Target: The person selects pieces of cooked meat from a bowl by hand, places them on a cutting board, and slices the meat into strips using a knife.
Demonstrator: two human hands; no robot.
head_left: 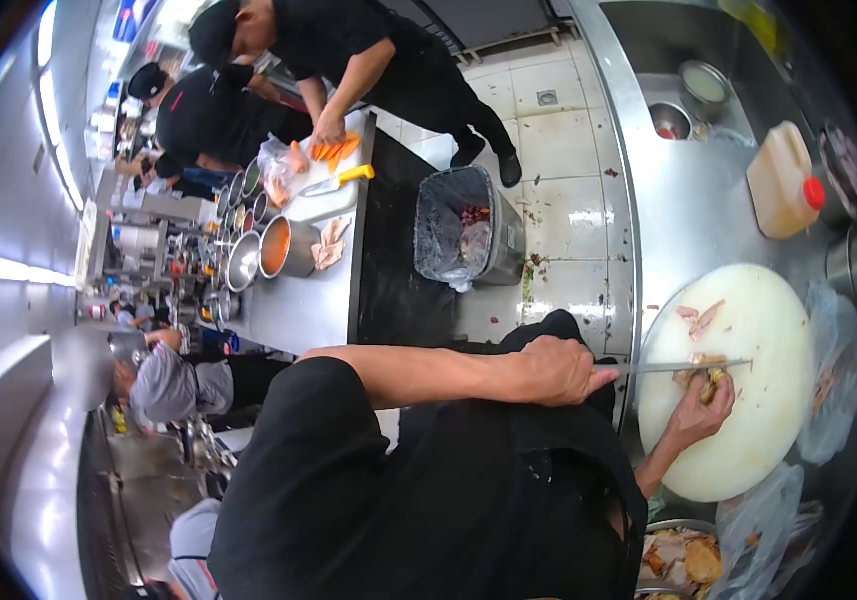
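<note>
My left hand is closed round the handle of a long knife, whose narrow blade reaches across the round white cutting board. Closed on a small brownish piece of meat on the board, my right hand has its fingertips right beside the blade. The blade crosses over the meat; whether it has cut in, I cannot tell. A bit of yellow shows at my right fingertips, too small to name. Pale meat scraps lie on the board above the knife.
Beyond the board stand a jug with a red cap and a sink holding bowls. Plastic bags edge the board; a bowl of food pieces sits below. A lined bin stands on the floor. A co-worker handles orange slices opposite.
</note>
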